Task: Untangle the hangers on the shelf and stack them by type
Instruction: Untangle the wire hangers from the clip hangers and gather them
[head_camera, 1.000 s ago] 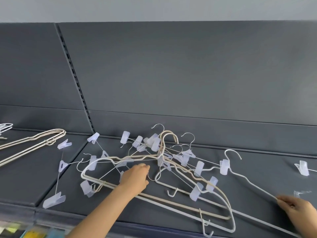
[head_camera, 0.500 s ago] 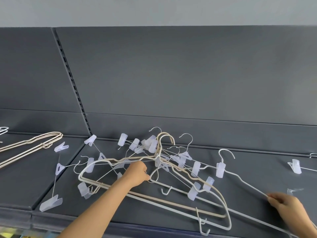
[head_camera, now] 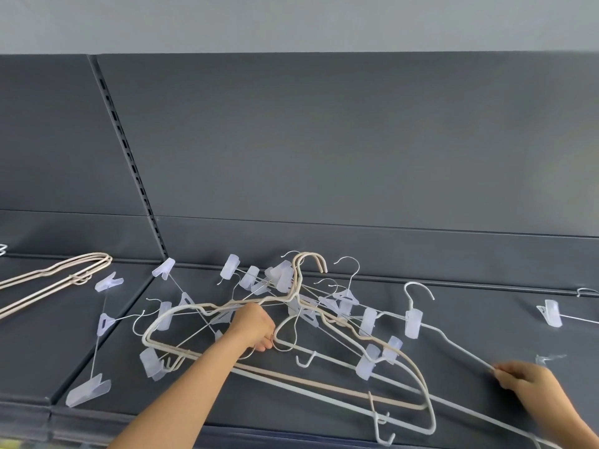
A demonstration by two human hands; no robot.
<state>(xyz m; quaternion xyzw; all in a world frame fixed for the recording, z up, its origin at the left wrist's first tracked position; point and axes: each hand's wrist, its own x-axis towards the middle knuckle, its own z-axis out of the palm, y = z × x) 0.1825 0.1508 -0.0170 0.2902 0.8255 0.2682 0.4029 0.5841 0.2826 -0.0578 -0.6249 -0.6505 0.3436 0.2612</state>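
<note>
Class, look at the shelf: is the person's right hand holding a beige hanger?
No, the right hand pinches the thin wire of a white hanger, apart from the beige hangers.

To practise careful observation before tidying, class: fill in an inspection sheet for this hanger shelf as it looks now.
Surface: dark grey shelf, flat.
Job's things: tangled pile of beige, white and clip hangers mid-shelf; beige stack lies sorted at far left; left clip hanger and right clip hanger lie apart from the pile.
Clutter: small clear clip near the right hand, attachment unclear.
Grippers: left hand grips wires inside the tangled pile; right hand pinches the white hanger by its arm.
Cables: nothing seen.
Surroundings: grey back panel, slotted upright, pale wall above.
</note>
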